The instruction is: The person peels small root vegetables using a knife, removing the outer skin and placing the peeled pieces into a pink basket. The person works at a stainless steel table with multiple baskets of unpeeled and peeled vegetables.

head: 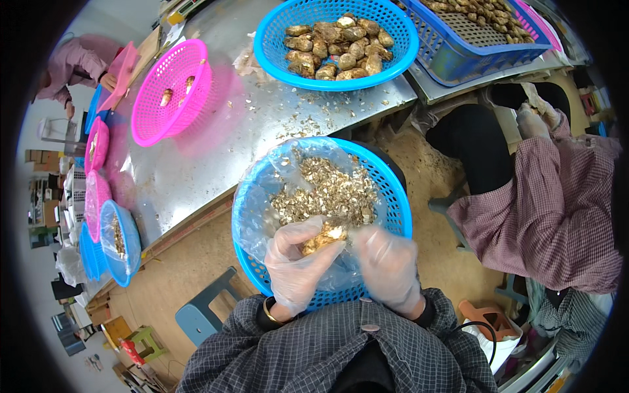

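In my left hand (297,263), which wears a clear plastic glove, is a brown and white mushroom (324,237), apparently a matsutake, gripped between thumb and fingers. My right hand (388,263), gloved the same way, is blurred just to the right of it. The fingers look curled, but whether they hold a tool is hidden. Both hands are over a blue perforated plastic basket (404,206) lined with a clear plastic bag (255,216). A heap of brown and white mushroom trimmings (329,191) lies in the bag.
On the metal table (177,191) stand a blue basket (260,54) of whole mushrooms and a pink basket (142,110) with a few. A blue crate (462,64) holds more. A gloved co-worker (545,206) sits at right; another person (81,64) is far left. A stool (201,314) stands left.
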Demonstrator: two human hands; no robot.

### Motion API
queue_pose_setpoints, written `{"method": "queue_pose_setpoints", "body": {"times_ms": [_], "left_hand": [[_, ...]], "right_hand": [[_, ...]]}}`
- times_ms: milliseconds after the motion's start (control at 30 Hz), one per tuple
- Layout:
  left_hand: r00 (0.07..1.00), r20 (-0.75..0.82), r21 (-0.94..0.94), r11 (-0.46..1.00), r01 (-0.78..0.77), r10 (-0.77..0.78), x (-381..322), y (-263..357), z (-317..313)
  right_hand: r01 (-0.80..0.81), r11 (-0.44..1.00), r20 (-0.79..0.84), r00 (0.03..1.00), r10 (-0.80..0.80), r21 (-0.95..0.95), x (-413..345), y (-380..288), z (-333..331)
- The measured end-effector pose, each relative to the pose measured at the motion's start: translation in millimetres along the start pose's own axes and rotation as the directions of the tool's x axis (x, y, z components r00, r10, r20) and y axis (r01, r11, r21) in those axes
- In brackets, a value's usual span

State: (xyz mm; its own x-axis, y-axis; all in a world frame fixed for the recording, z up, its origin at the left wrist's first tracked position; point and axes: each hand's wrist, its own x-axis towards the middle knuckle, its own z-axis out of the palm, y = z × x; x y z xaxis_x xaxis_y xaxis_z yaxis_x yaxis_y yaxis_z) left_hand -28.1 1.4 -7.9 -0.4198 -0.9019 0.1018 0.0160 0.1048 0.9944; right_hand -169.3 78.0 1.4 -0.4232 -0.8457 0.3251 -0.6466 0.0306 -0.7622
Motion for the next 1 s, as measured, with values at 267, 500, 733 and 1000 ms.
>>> {"method": "queue_pose_setpoints", "body": {"times_ms": [267,500,733,1000], "left_hand": [[0.936,0.045,-0.411,0.847,0.336,-0.350,-1.2,12.0,-0.1],[0.920,0.056,-0.458,0.809,0.369,-0.388,-2.1,11.3,1.6],[0.806,0.150,-0.591,0.601,0.538,-0.573,2.6,18.4,3.4],[0.742,0.266,-0.572,0.519,0.635,-0.615,5.6,15.5,2.2]], "right_hand": [[-0.125,0.989,0.000,0.992,0.126,0.084,-5.1,16.8,-0.4],[-0.045,0.999,0.019,0.999,0.046,-0.005,-0.3,21.6,-7.3],[-0.085,0.989,0.002,0.996,0.086,0.123,-2.2,22.3,-3.2],[0.064,0.994,0.025,0.997,-0.067,0.089,-1.0,8.8,0.0]]}}
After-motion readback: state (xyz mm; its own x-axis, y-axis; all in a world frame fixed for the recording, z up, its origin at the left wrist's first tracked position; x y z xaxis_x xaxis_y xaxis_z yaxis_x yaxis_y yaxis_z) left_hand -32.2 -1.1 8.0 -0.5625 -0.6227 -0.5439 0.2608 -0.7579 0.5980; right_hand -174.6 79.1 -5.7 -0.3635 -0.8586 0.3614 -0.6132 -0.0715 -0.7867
